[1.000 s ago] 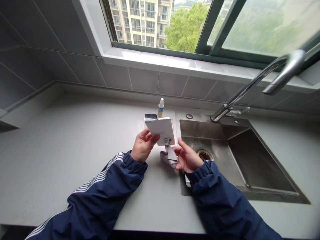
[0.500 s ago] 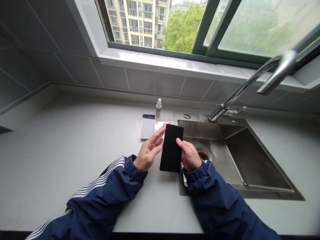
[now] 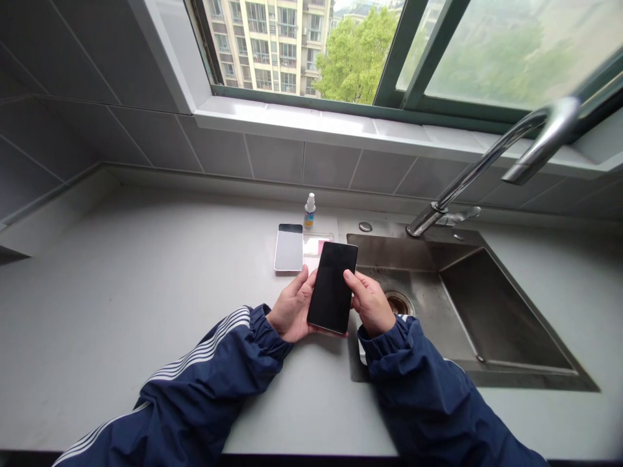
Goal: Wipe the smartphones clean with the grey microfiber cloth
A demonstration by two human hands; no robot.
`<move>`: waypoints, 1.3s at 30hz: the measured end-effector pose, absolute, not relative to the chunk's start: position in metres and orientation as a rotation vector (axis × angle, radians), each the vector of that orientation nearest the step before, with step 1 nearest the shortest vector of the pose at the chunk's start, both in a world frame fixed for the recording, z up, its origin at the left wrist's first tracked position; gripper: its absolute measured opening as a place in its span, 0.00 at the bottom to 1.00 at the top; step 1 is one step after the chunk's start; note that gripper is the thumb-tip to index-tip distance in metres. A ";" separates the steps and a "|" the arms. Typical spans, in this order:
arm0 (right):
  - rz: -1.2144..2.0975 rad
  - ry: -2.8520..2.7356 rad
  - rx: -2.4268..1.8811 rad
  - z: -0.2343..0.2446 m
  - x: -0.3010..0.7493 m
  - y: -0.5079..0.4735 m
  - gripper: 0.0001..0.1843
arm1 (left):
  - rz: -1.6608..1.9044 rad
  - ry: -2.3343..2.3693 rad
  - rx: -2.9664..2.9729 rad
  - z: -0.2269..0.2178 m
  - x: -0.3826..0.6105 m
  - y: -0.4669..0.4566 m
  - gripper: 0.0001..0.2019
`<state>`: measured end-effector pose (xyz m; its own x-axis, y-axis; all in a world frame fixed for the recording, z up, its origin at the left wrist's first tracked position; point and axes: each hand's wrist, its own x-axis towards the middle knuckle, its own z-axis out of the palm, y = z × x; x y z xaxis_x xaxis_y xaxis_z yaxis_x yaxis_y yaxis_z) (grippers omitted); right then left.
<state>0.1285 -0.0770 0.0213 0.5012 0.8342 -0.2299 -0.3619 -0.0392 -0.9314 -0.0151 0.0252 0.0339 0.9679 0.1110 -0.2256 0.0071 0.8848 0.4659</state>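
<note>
Currently the work in hand is a two-handed hold: a dark-screened phone held screen up, tilted slightly, just above the counter at the left rim of the sink. Left hand partly closed, cupping the phone from beneath, thumb lying along its left edge. Right hand curled on the right edge, thumb on the rim, fingers tucked behind and hidden; cannot tell whether it holds anything else. Screen blank, no glare spots readable. Judgement: any further handling calls for a steady edge grip, fingertips kept off the glass, since the phone sits close to the basin. Behind it, flat on the counter: a pale device, beside that a clear packet with a pink tab, and a small upright bottle near the wall tiles. Faucet arches over the sink, well apart from the hands.
</note>
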 end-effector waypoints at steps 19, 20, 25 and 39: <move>0.433 -0.286 -1.241 0.020 0.157 -0.072 0.29 | 0.201 0.280 0.557 0.028 -0.011 0.029 0.35; 0.433 -0.276 -1.230 0.022 0.157 -0.072 0.29 | 0.207 0.272 0.561 0.028 -0.011 0.029 0.35; 0.494 -0.298 -1.175 0.028 0.151 -0.073 0.25 | 0.207 0.255 0.584 0.025 -0.010 0.027 0.36; -0.010 -1.222 -1.448 0.038 0.123 -0.089 0.15 | 0.304 0.326 0.561 0.023 -0.011 0.026 0.32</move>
<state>0.1232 -0.0889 0.0376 0.4520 0.6445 0.6168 0.6548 0.2298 -0.7200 -0.0112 0.0260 0.0225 0.9047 0.3663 -0.2176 -0.1909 0.8050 0.5617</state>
